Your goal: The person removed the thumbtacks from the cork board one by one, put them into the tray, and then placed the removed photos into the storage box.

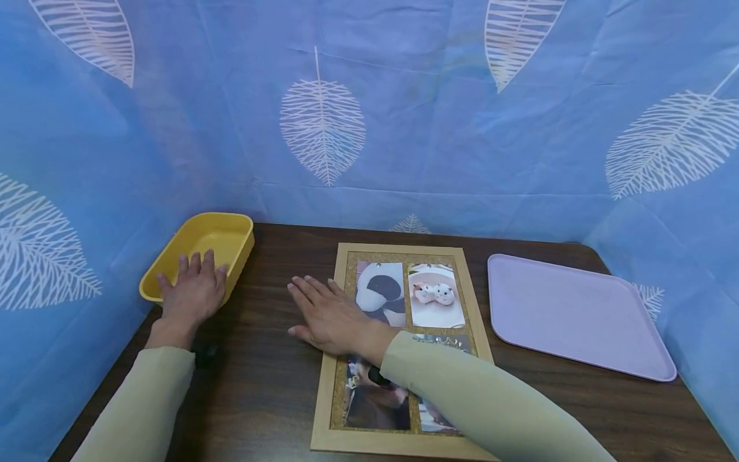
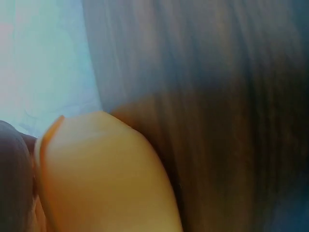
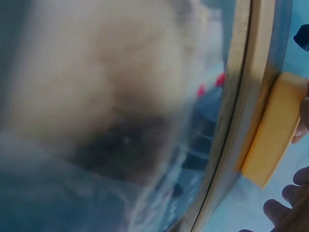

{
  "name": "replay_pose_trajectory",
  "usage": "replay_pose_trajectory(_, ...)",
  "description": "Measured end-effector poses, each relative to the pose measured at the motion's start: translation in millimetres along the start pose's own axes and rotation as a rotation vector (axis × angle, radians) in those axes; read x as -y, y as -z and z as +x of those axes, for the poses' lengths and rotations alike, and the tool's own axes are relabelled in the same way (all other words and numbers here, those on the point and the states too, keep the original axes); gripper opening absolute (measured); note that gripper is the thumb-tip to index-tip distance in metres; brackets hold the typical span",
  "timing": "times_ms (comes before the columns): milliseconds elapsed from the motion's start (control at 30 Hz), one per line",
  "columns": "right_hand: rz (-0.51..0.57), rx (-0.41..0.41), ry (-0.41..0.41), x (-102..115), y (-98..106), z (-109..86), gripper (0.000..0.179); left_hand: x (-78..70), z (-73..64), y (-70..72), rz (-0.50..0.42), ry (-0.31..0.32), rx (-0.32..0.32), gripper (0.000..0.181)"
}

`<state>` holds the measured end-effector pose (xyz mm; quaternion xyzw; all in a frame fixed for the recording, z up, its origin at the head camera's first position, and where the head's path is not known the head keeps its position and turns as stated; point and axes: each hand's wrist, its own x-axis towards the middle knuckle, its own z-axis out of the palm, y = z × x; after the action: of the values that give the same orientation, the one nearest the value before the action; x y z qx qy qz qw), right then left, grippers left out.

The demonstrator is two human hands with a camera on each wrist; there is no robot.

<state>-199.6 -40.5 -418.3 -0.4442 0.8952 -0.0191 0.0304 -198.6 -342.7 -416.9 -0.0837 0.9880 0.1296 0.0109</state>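
Observation:
My left hand [image 1: 193, 295] is over the near right side of a yellow plastic bin [image 1: 167, 253], fingers extended above its inside. In the left wrist view, part of this hand shows at the left, right by the bin's rim [image 2: 46, 135]. My right hand [image 1: 331, 317], its fingers straight and pointing left, reaches across the left edge of a wood-framed cork board [image 1: 406, 443]. Several photos are on the cork, including one of two small white figures on a plate [image 1: 435, 295]. My right forearm hides part of the lower photos.
A lilac tray [image 1: 571, 314] lies flat to the right of the cork board. Everything stands on a dark wood table [image 1: 254, 398]. A blue curtain [image 1: 404, 128] with white leaf prints surrounds the table's back and sides.

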Motion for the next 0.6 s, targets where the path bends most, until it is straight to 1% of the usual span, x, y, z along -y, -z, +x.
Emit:
replay_pose_trajectory(133, 0.019, 0.015, -0.009, -1.1, -2.1, 0.5, 0.079, -8.6, -1.6, -0.5, 0.004, 0.007, 0.029, 0.075)
replay_pose_trajectory(267, 0.035, 0.024, -0.021, -3.0, -4.0, -0.2, 0.079, -18.9, -8.7, -1.2, 0.006, -0.008, 0.037, 0.076)
replay_pose_trajectory(433, 0.053, 0.022, -0.026, -4.1, -5.1, -1.2, 0.079, -32.5, -22.2, -5.9, 0.005, -0.055, 0.024, 0.076)
replay_pose_trajectory(600, 0.054, 0.010, -0.022, -3.4, -3.5, -1.9, 0.079, -47.1, -41.2, -9.8, 0.022, -0.071, 0.041, 0.075)
